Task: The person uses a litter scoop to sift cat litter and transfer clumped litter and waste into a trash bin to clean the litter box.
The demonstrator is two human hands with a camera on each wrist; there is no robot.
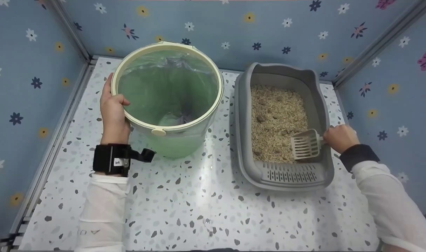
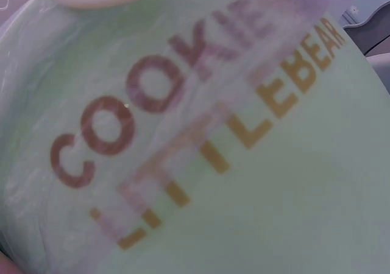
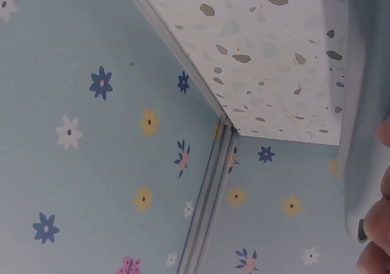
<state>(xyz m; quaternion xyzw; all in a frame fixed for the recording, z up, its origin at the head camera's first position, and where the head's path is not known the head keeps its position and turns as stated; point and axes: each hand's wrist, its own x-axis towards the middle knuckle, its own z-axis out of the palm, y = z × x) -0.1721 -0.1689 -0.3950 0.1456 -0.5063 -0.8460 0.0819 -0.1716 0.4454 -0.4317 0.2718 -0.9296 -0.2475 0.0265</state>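
My right fingers [image 1: 334,133] grip a beige slotted scoop [image 1: 306,143] in a grey tray [image 1: 245,140] of tan granules [image 1: 274,120]; left fingers [image 1: 107,88], a bag-lined green bin [image 1: 174,145].

We wear white sleeves [image 1: 104,206] and black wristbands [image 1: 359,157], the left one bearing a white "left" label [image 1: 118,162].
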